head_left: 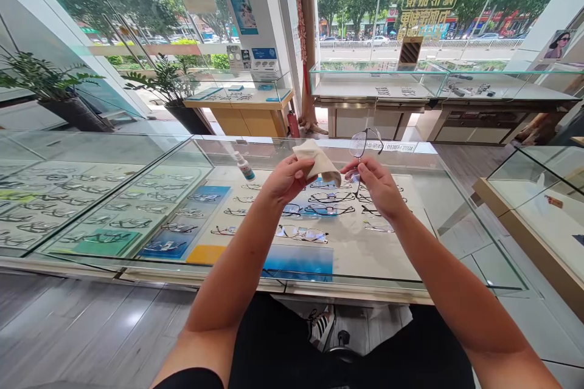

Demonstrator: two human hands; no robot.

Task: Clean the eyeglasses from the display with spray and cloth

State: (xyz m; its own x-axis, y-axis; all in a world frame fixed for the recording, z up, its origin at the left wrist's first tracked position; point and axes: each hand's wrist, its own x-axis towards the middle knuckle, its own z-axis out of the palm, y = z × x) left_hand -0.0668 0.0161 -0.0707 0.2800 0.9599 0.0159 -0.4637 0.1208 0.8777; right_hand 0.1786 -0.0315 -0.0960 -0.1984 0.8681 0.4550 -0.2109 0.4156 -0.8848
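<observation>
Below both hands I see the glass counter; my left hand pinches a beige cloth, my right hand grips 1 pair of glasses just beside it, a spray bottle left.

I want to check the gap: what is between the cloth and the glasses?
In the head view, nothing: the cloth and the glasses are apart, with only the glass counter behind.

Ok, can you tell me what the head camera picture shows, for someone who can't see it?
A person's left hand holds a beige cloth and the right hand holds a pair of glasses above a glass display counter. Rows of glasses lie inside it, and a small spray bottle stands on top.
</observation>
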